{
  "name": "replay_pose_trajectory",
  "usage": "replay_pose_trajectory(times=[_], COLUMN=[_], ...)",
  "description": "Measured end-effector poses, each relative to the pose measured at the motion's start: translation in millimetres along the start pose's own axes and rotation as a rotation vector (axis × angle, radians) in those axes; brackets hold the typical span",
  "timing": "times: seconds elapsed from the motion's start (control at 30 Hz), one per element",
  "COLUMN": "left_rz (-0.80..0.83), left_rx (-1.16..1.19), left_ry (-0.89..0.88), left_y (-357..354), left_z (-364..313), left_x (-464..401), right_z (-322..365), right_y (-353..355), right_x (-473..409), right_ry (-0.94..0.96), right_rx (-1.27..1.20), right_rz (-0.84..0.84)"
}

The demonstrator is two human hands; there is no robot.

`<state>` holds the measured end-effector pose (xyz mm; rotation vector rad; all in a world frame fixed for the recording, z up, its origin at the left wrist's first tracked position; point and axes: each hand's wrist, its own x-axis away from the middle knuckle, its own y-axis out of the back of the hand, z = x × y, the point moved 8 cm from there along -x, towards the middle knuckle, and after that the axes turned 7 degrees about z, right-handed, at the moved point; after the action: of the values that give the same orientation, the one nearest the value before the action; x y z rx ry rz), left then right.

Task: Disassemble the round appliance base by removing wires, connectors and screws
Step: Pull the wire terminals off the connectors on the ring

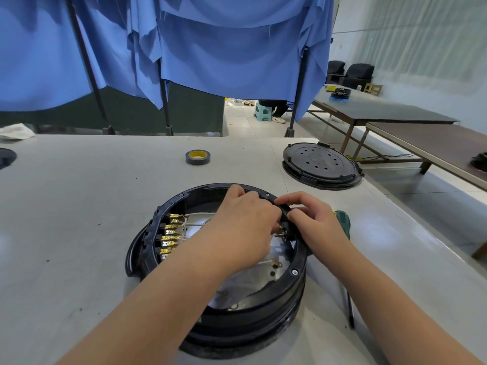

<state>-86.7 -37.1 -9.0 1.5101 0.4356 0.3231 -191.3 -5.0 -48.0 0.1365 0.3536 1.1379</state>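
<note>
While the round black plastic appliance base (pixel 218 306) sat open on the grey worktable (pixel 79 206), the right hand (pixel 313 219) gripped its right rim and the left hand (pixel 245 219) curled inside, seemingly pinching a brass spade connector (pixel 281 234). Judgement: brace rim, pull straight at terminal, never the white wire (pixel 263 263).

No text readable anywhere — no labels, no numbers
</note>
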Motion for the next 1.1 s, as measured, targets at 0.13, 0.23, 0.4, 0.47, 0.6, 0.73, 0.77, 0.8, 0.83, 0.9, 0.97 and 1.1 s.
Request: replay_pose_trajectory(times=[0.13, 0.23, 0.4, 0.47, 0.6, 0.73, 0.77, 0.8, 0.83, 0.9, 0.97, 1.1], left_rz=[-0.005, 0.015, 0.009, -0.032, 0.015, -0.071, -0.07, -0.063, -0.053, -0.037, -0.028, 0.0], left_rx=[0.004, 0.01, -0.014, -0.012, 0.23, 0.439, 0.481, 0.514, 0.539, 0.568, 0.587, 0.592], left_ry=[0.016, 0.04, 0.046, 0.084, 0.065, 0.044, 0.056, 0.072, 0.087, 0.112, 0.128, 0.122], left_y=[-1.9, -2.9, 2.6, 8.0, 2.9, 7.9, 6.7, 4.7, 2.8, 0.8, 1.3, 0.4], left_z=[0.3, 1.0, 6.6, 21.0, 21.9, 19.3, 22.4, 25.8, 28.7, 32.7, 34.9, 33.7], left_x=[-0.6, -1.8, 1.2, 4.8, 7.3, 5.7, 5.6, 5.6, 5.7, 5.6, 5.5, 6.1], right_z=[0.2, 2.1, 2.7, 1.7, 2.1, 3.3, 3.1, 4.0, 6.3, 14.3, 22.8, 28.2], right_y=[-0.4, -0.4, -0.2, -0.1, -0.9, 0.3, 0.6, 1.3, 2.8, 6.3, 5.8, -0.6], right_x=[1.1, 1.8, 1.8, 2.1, 1.8, 4.3, 5.3, 6.4, 7.6, 10.9, 15.1, 18.5], right_ry=[-0.011, -0.017, -0.028, -0.042, -0.034, -0.004, 0.0, 0.013, 0.034, 0.101, 0.172, 0.205], right_rx=[0.009, 0.009, 0.005, 0.012, 0.026, 0.002, 0.009, 0.024, 0.045, 0.097, 0.133, 0.132], right_rz=[0.005, 0.007, 0.008, 0.007, 0.004, -0.003, -0.012, -0.029, -0.052, -0.089, -0.081, -0.021])
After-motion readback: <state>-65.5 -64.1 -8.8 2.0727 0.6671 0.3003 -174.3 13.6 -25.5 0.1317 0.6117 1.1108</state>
